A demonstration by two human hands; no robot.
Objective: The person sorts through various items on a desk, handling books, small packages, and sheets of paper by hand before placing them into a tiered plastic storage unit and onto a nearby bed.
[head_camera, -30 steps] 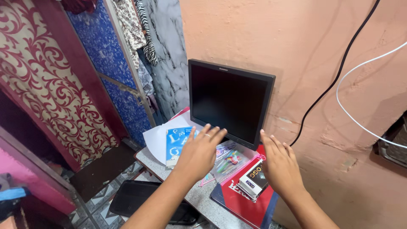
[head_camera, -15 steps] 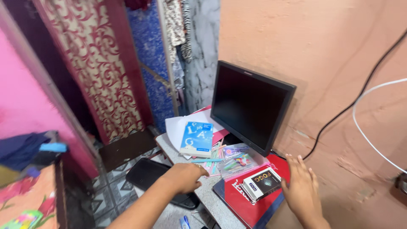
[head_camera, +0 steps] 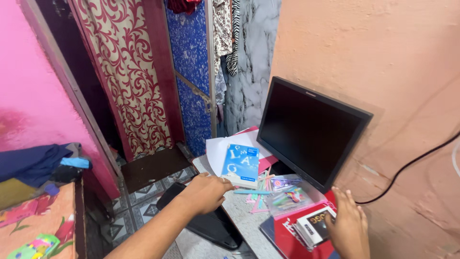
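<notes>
Presently the left hand (head_camera: 206,192) is resting loosely curled, fingers grasping nothing, beside the blue book (head_camera: 241,164) lying on the table (head_camera: 242,220), while the right hand (head_camera: 349,229) is spreading open-fingered beside the small box (head_camera: 315,225) under the monitor (head_camera: 311,132); nothing lifted yet.

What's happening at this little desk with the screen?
A person leans over a small cluttered table against the wall. Their left hand rests at the near corner of a blue book lying on white paper. Their right hand lies flat on a red folder, beside a small black-and-white box. A dark monitor stands behind, with coloured stationery in front of it.
</notes>
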